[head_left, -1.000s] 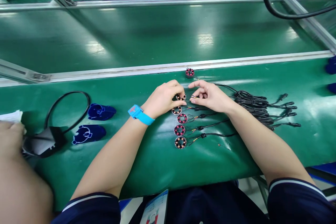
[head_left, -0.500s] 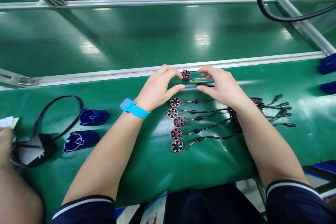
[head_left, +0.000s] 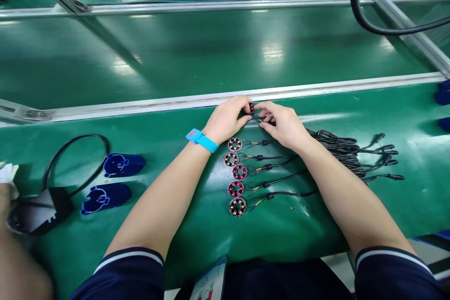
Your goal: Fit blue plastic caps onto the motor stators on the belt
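Near the bench's back rail, my left hand is closed on a small motor stator with pinkish-red windings, partly hidden by the fingers. My right hand pinches the thin wires at the stator's right side; its palm hides the cable beyond. Closer to me lies a column of several more stators, among them a copper-wound one and a red-wound one. Each trails coloured leads into a black cable running right, under my right forearm.
Coiled black cables with plugs lie at the right. On the left are two blue plastic housings, a black box with a looped cable, and another person's arm. An aluminium rail borders the green bench.
My left hand has moved right and closed on the far stator. My right hand has moved left and now pinches its wires. The view has shifted slightly.
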Available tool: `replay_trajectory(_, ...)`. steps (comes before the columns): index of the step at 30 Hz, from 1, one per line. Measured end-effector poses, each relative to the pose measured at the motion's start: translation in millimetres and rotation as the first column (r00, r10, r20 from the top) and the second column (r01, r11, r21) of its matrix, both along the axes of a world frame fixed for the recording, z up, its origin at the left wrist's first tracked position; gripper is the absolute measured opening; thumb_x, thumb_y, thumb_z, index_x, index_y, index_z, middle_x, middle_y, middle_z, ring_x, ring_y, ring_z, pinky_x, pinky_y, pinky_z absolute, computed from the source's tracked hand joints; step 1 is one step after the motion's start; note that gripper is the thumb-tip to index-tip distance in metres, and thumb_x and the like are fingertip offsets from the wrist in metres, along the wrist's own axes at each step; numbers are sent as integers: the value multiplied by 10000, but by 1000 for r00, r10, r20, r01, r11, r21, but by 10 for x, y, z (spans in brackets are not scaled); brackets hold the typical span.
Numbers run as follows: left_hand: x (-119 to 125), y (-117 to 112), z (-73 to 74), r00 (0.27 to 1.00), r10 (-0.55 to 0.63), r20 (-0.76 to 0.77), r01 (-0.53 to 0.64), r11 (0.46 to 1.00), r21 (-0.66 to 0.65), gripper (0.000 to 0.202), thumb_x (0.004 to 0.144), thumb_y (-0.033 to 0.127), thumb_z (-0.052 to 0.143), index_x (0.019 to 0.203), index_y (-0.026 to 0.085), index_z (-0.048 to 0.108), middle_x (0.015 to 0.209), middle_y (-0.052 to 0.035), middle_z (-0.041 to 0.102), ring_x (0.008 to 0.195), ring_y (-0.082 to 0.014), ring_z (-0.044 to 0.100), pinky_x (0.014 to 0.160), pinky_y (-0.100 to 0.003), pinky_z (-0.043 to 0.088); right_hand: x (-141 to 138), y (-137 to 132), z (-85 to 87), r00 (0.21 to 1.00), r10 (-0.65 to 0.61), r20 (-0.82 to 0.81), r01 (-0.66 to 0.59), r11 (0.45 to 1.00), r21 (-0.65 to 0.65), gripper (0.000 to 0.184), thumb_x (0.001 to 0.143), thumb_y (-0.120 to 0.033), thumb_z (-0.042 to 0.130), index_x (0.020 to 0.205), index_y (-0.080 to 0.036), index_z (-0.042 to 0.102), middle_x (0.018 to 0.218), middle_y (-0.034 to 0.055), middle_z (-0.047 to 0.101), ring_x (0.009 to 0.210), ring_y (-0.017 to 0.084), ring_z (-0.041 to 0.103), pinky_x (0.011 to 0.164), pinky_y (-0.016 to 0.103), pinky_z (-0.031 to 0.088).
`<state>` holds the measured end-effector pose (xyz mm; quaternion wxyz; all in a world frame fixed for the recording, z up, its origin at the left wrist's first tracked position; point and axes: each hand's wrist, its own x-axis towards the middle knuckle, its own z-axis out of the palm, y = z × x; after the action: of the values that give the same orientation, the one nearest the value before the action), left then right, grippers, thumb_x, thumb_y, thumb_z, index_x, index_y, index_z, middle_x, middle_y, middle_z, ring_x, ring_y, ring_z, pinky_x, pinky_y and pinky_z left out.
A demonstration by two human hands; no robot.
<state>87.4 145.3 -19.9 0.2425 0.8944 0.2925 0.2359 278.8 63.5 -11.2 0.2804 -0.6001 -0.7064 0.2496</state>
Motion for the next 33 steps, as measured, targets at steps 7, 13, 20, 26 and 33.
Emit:
replay_trajectory(7, -57, -91, 136, 996, 65, -66, -50, 975, 217, 245, 788, 116, 632, 1010, 181, 551, 1018, -72, 622, 949, -240, 581, 827, -368, 496, -10, -28, 44, 997, 27, -66, -26, 999, 23, 476, 742, -78, 562, 1198, -185, 643, 907, 22, 653, 752, 145, 580, 770, 299, 481)
replay_trajectory(13, -108, -171, 270, 998, 30, -48, -16, 962, 272, 338, 802, 124, 629, 1119, 173, 522, 1067, -80, 644, 992, -244, 569, 871, -383, 499, 52, -19, 107, 963, 50, -264, -84, 989, -120, 389, 688, -103, 539, 1033, -172, 705, 901, 24, 648, 749, 135, 528, 702, 275, 439)
replay_trajectory(20, -90, -220, 313, 997, 16, 77, -32, 974, 223, 367, 788, 148, 665, 1102, 188, 480, 1041, -58, 624, 977, -215, 589, 863, -363, 501, 34, -25, 205, 673, -180, -717, -113, 934, -340, 175, 729, -223, 606, 885, -175, 668, 851, 27, 656, 751, 122, 549, 526, 209, 312)
replay_trajectory(26, -100, -232, 326, 997, 17, 79, -33, 976, 215, 461, 763, 134, 718, 1143, 178, 461, 1022, -49, 619, 932, -203, 593, 835, -343, 494, 44, -21, 181, 703, -135, -698, -118, 946, -302, 203, 741, -219, 592, 919, -163, 673, 779, 20, 675, 727, 119, 600, 572, 214, 387)
replay_trajectory(33, -198, -100, 321, 938, -134, -319, 151, 988, 29, 202, 787, 279, 770, 831, 192, 593, 877, -25, 618, 790, -198, 587, 700, -314, 437, -14, -49, 53, 948, 51, -314, -113, 977, -183, 419, 786, -158, 579, 1203, -178, 617, 869, 24, 739, 858, 185, 693, 835, 341, 508)
